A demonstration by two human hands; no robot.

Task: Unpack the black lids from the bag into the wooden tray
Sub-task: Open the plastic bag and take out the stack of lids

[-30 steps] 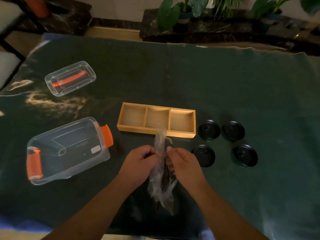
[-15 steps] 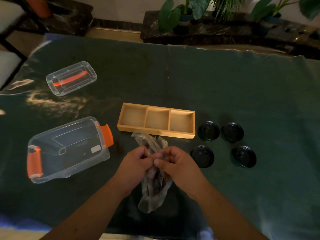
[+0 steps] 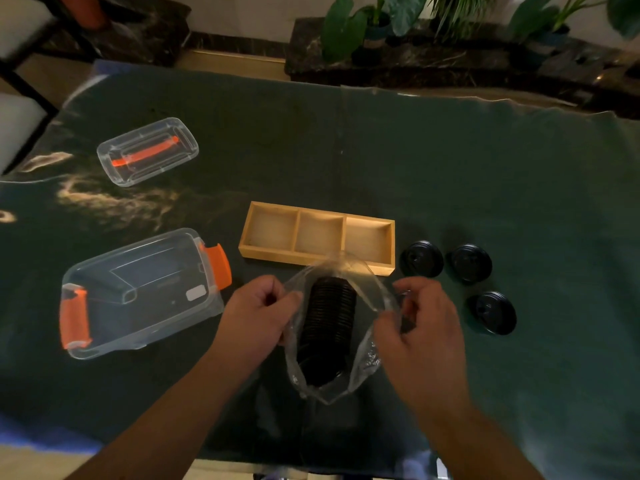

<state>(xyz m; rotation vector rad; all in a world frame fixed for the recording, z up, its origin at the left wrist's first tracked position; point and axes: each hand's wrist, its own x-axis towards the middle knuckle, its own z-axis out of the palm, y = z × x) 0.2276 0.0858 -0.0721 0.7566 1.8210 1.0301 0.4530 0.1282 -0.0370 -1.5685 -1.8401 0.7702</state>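
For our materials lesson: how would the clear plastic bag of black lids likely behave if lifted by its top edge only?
The clear plastic bag looks thin and crinkled, so it would probably go floppy. The stack of black lids inside likely sags to the bottom. Both hands, left hand and right hand, pinch its mouth open, suggesting the film may be slippery.

dim, warm light. a dark green cloth point(image 3: 450, 168) covers the table. beyond its far edge, a dark marble ledge point(image 3: 415, 69) holds leafy potted plants point(image 3: 349, 26) against a pale wall point(image 3: 242, 12). a white-cushioned chair point(image 3: 17, 119) stands at left.
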